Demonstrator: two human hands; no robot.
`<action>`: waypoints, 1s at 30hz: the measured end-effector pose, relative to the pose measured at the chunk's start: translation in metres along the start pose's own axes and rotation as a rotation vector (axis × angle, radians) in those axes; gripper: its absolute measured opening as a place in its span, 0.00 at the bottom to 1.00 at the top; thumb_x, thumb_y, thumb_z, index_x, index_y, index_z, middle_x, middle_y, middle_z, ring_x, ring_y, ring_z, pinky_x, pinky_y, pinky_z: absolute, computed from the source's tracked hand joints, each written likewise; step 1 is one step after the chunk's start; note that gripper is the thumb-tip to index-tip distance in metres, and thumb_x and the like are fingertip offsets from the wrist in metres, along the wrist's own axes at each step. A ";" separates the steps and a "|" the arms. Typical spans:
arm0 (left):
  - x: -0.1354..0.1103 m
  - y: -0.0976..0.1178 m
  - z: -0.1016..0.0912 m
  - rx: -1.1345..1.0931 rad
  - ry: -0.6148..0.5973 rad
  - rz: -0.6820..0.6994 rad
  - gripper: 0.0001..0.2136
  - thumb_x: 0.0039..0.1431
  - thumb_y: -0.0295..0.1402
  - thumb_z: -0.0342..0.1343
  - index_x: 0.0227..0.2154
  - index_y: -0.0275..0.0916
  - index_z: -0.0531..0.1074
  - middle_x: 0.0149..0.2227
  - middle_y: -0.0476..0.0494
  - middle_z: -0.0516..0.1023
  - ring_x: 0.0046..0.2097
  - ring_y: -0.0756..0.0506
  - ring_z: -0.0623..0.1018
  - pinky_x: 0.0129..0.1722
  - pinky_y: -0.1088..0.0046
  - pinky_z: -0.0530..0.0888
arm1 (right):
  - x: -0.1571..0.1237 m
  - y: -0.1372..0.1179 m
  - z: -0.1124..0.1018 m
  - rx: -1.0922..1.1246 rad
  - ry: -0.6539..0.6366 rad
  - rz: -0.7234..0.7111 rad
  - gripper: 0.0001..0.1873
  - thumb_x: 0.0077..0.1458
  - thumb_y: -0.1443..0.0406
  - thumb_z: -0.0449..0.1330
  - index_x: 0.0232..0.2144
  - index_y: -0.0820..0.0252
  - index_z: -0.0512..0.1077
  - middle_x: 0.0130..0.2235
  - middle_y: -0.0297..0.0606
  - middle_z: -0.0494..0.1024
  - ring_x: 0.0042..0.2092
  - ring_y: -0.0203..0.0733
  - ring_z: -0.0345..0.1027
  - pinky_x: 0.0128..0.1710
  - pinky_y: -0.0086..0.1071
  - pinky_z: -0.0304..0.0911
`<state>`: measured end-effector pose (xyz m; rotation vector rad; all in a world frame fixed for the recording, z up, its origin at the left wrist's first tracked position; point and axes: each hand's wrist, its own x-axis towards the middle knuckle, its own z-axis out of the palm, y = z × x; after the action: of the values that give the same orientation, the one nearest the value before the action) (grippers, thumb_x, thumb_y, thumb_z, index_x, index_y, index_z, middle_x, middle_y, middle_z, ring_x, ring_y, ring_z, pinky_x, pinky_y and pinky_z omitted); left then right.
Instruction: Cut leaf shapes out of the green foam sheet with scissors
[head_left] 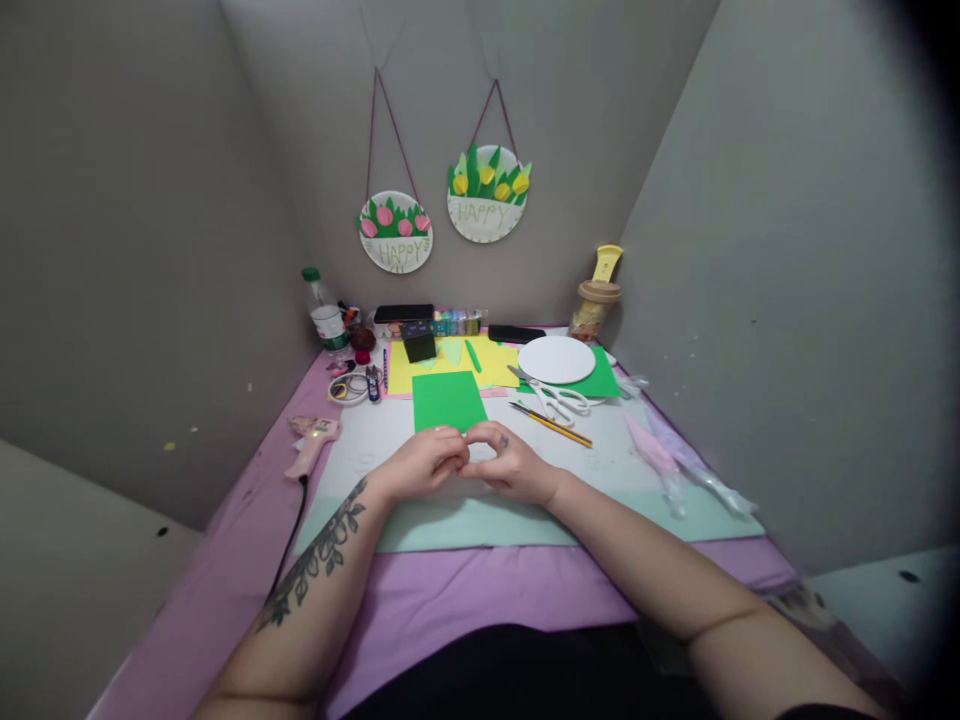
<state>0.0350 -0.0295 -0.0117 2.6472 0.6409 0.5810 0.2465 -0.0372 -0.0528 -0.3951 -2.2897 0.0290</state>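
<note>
My left hand (pixel 430 462) and my right hand (pixel 511 464) meet over the white mat, close to the near edge of a green paper square (pixel 448 400). The left fingers are curled together in a pinch. My right thumb and forefinger bend into a ring whose tips come up against the left fingertips. Whatever may be between them is too small or hidden to make out. Right of the green square lie white-handled scissors (pixel 559 402) and a pencil (pixel 559 432) with a dark-tipped tool beside it. A white paper plate (pixel 556 359) rests behind the scissors, partly over more green paper (pixel 606 374).
At left are a pink glue gun (pixel 312 448) with its cord, a tape roll (pixel 349 388) and a bottle (pixel 327 318). Yellow paper (pixel 405 372) with leaf cutouts lies behind. A lidded cup (pixel 591 308) and plastic-wrapped pieces (pixel 660 455) stand right. Two decorated plates (pixel 401 255) hang above.
</note>
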 end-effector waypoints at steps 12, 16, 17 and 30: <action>-0.001 -0.002 -0.001 -0.048 0.162 -0.072 0.09 0.62 0.28 0.44 0.30 0.37 0.68 0.32 0.44 0.72 0.36 0.48 0.71 0.38 0.72 0.67 | 0.001 -0.003 -0.006 -0.059 0.025 0.005 0.16 0.55 0.72 0.56 0.42 0.51 0.76 0.59 0.43 0.60 0.55 0.47 0.59 0.52 0.44 0.60; -0.001 -0.002 -0.005 -0.172 0.184 -0.090 0.08 0.62 0.29 0.46 0.31 0.37 0.70 0.33 0.44 0.74 0.37 0.49 0.72 0.39 0.72 0.69 | -0.001 -0.002 -0.007 -0.096 0.049 -0.019 0.18 0.54 0.72 0.56 0.44 0.49 0.75 0.59 0.43 0.59 0.56 0.48 0.58 0.53 0.46 0.60; -0.001 -0.002 -0.006 -0.185 0.179 -0.088 0.08 0.62 0.29 0.47 0.31 0.37 0.71 0.33 0.44 0.75 0.37 0.49 0.72 0.39 0.73 0.69 | -0.001 -0.002 -0.006 -0.108 0.057 -0.029 0.19 0.54 0.73 0.56 0.45 0.49 0.75 0.59 0.42 0.60 0.56 0.48 0.58 0.53 0.46 0.60; -0.002 -0.006 0.001 -0.102 0.077 -0.036 0.12 0.64 0.32 0.44 0.29 0.38 0.71 0.32 0.45 0.73 0.37 0.49 0.71 0.41 0.73 0.67 | 0.001 0.000 -0.005 -0.111 0.044 -0.050 0.17 0.53 0.73 0.56 0.40 0.50 0.75 0.58 0.40 0.62 0.56 0.47 0.57 0.51 0.45 0.62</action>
<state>0.0316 -0.0254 -0.0154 2.5240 0.6619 0.6898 0.2496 -0.0377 -0.0490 -0.3916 -2.2633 -0.1313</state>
